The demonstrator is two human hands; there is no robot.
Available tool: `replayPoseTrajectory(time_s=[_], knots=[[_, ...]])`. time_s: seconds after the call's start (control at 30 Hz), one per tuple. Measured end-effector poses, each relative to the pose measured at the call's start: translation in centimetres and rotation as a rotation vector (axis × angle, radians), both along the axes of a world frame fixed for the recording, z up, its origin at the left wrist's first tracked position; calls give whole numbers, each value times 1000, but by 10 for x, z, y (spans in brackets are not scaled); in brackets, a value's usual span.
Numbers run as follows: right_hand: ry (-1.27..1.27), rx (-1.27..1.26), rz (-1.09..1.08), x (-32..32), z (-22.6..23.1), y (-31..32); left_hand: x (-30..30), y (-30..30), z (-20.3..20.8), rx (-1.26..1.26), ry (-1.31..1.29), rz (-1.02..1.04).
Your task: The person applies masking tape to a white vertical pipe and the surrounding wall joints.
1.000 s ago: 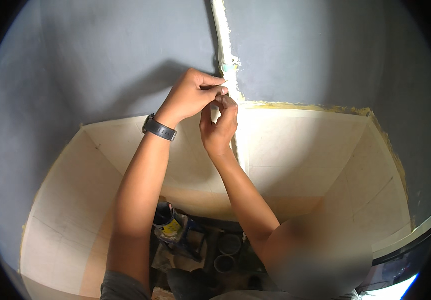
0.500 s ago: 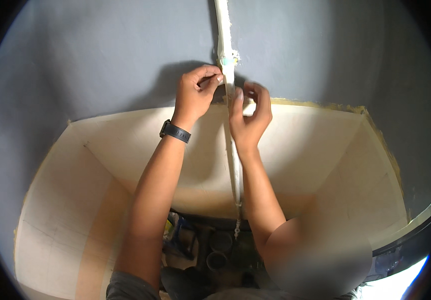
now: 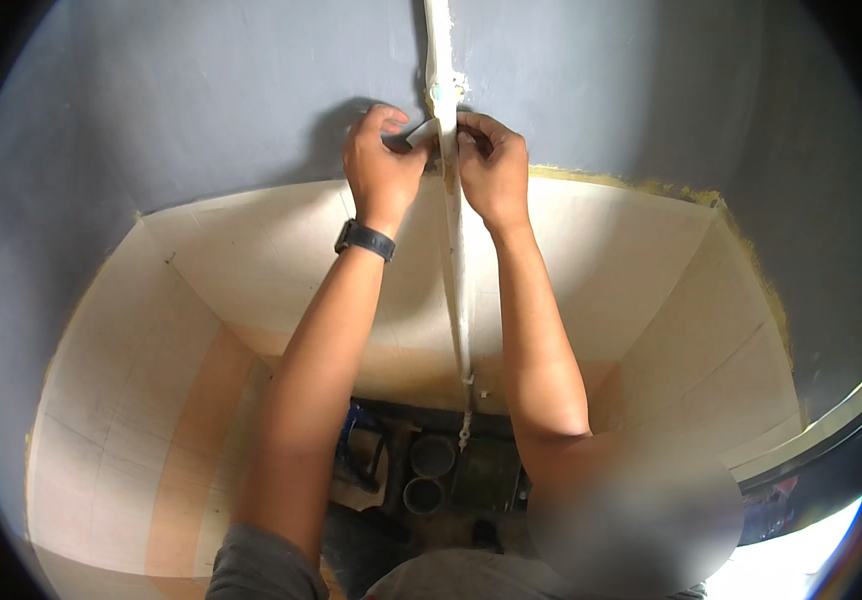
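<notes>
A white pipe (image 3: 456, 232) runs down the grey wall and over the pale tiles. Beside its upper part, my left hand (image 3: 383, 170) has its thumb near the pipe and its fingers curved apart. A small white strip (image 3: 423, 132) shows between that hand and the pipe; whether the thumb touches it is unclear. My right hand (image 3: 497, 172) is closed at the pipe's right side, thumb and forefinger pinched together; what lies between them is hidden. Just above both hands is a pipe joint (image 3: 443, 93) with rough whitish filler and a pale green patch. My left wrist wears a black watch (image 3: 366, 240).
A grey wall (image 3: 231, 110) rises above pale tiled walls (image 3: 571, 260) with a rough yellowish edge. Below, dark round containers (image 3: 433, 456) and a blue-and-black object (image 3: 359, 440) stand on the floor. A curved dark rim (image 3: 811, 455) is at the right.
My right hand has moved up to the pipe and its fingers have closed. My left hand's fingers have spread, and the white strip now shows beside it. The view has shifted slightly.
</notes>
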State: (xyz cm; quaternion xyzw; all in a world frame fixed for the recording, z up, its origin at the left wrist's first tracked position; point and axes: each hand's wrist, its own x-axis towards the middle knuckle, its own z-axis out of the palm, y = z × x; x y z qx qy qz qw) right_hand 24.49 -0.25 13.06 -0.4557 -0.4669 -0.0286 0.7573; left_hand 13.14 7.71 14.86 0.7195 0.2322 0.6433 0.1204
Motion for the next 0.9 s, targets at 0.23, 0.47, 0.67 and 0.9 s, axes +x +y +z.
replayPoseTrajectory(time_s=[0.23,0.47,0.67,0.9], knots=[[4,-109,223,14,6,-10,4,-25,-18,59,-71,-154],[68,-117,390,19,5,-19,27,-30,-19,-142,-76,-261],[57,-22,438,33,6,-13,26,-20,-5,-181,46,-174],[-360,-102,50,45,16,-20,27,-24,7,22,256,118]])
